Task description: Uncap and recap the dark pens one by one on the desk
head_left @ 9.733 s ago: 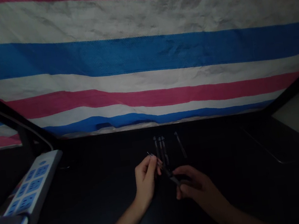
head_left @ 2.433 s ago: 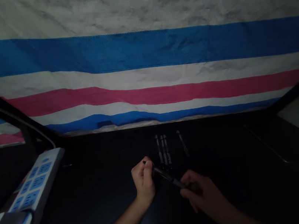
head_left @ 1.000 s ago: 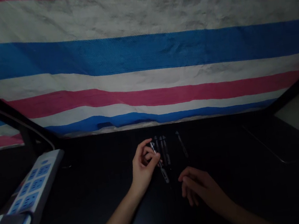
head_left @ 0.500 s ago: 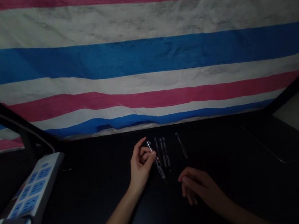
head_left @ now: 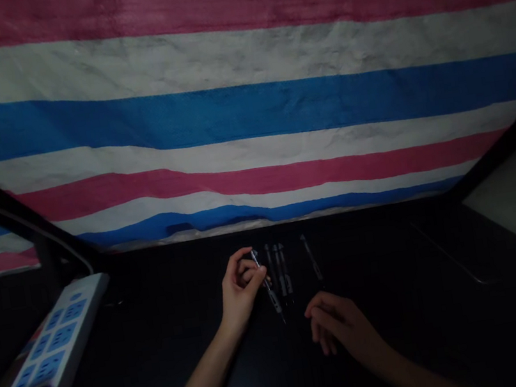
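My left hand (head_left: 241,290) pinches a slim click pen (head_left: 272,296) between thumb and fingers. Its index finger rests on the pen's top end, and the thin writing tip points down toward me. Just right of this pen, several similar pens (head_left: 287,279) lie side by side on the dark table. Another pen (head_left: 313,261) lies apart, farther right and slightly slanted. My right hand (head_left: 338,324) hovers in front of that one, fingers loosely bent, with nothing seen in it. Dim light hides the pens' finer details.
A white power strip (head_left: 70,335) with blue socket faces lies on the left, a plug and cable at its near end. Behind the black table (head_left: 257,381) hangs a striped red, white and blue sheet (head_left: 246,111). A dark flat object (head_left: 445,249) lies at the right.
The view has tilted up slightly, so the table sits lower. A thin tip now shows at the lower end of the held pen. Both hands keep nearly the same pose.
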`<state>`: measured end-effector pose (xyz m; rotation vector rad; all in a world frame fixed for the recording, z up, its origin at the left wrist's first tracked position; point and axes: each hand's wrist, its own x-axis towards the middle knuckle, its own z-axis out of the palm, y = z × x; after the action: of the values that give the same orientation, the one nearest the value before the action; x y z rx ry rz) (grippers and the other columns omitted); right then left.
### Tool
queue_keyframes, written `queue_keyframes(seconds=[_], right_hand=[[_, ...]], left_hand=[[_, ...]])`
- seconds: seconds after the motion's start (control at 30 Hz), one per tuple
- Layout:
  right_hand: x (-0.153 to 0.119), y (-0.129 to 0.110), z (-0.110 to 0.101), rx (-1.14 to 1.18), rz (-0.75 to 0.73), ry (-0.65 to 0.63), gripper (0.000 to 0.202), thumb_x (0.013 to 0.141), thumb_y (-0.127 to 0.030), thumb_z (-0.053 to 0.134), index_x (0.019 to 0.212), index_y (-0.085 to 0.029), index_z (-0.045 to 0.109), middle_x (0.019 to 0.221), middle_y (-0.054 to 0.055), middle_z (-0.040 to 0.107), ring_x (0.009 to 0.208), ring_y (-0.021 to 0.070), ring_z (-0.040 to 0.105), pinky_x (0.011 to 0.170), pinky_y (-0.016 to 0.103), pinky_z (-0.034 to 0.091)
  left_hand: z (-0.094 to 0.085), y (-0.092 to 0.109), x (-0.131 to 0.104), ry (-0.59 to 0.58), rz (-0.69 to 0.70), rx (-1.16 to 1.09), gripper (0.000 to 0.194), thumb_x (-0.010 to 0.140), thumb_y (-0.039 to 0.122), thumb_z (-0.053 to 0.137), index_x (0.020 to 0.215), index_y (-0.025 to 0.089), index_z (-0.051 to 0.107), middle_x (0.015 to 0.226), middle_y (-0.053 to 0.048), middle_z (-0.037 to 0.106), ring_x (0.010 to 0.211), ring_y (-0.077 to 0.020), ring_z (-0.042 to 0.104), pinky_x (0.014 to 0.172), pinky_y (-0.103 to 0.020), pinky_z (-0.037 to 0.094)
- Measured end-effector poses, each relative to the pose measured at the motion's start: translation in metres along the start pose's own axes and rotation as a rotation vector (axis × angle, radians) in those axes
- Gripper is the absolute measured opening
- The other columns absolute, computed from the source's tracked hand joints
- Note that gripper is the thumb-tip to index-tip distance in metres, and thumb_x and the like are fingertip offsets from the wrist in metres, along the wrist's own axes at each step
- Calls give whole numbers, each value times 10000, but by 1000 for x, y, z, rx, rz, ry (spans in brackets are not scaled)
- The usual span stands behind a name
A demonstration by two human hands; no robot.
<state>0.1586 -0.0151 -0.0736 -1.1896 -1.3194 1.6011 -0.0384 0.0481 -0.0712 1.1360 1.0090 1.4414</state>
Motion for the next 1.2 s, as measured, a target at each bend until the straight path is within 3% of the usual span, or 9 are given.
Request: queue_keyframes(seconds=[0.27,0.43,0.53,0.6,0.7,0.8,0.93,1.1,1.2], right_hand=[[1,1,-1,-14,2,14,308,855,-443,518,808,-144,572,570,-9,602,386,82,526,369,169,355],[-3,-8,-7,-137,-63,39,258,892,-392,465,838,-165,576,616,-8,604,445,97,550,420,198,401],[-2,-14,-21,-467,-262,145,180,919,-290,436,938,-197,589,716,10,639,584,127,600,551,243,481],[3,-15,-31,-781,-435,205,226,900,-176,430,1059,-208,588,893,55,679,767,169,633,672,290,517],[10,-10,-42,-1306,-675,91,547,803,23,394,1274,-227,515,1247,76,605,1171,257,499,908,427,465],[14,-4,-45,-1547,-772,40,503,810,29,434,1240,-203,552,1274,67,596,1184,280,473,872,435,473],[16,-1,-45,-1580,-854,62,331,831,7,484,1085,-153,624,1123,86,662,1069,261,532,821,399,481],[17,-7,-48,-1540,-915,60,251,842,8,475,895,-167,645,950,63,678,959,208,571,814,344,479],[10,-15,-50,-1476,-948,99,235,870,-30,460,926,-179,635,972,72,671,988,210,569,836,358,473]], left_hand=[[-5,-4,3,52,57,297,545,772,289,670,1287,242,497,812,15,603,626,-107,589,609,-229,504],[-6,-7,2,83,49,432,518,782,289,648,1279,233,514,1044,-58,634,701,-140,641,619,-260,520],[-5,-8,0,74,80,467,478,782,242,627,1250,231,531,1191,-99,591,792,-168,666,633,-275,538],[-6,-9,-1,51,108,468,431,779,210,610,1207,222,563,1210,-106,582,832,-180,671,658,-289,549],[-7,-10,-1,33,122,473,383,766,172,588,1148,199,594,1159,-107,615,822,-187,677,689,-317,551],[-8,-9,-2,31,101,491,404,748,143,565,1148,191,584,1115,-107,639,800,-192,680,686,-334,545],[-3,3,-5,50,61,453,401,717,146,569,1116,172,584,1091,-106,643,776,-186,673,669,-323,529],[6,28,-18,8,49,350,350,710,166,583,1059,176,605,1028,-76,650,728,-153,635,684,-306,516],[5,36,-35,-46,17,336,314,722,168,599,1036,176,613,923,-52,653,705,-142,605,675,-278,499]])
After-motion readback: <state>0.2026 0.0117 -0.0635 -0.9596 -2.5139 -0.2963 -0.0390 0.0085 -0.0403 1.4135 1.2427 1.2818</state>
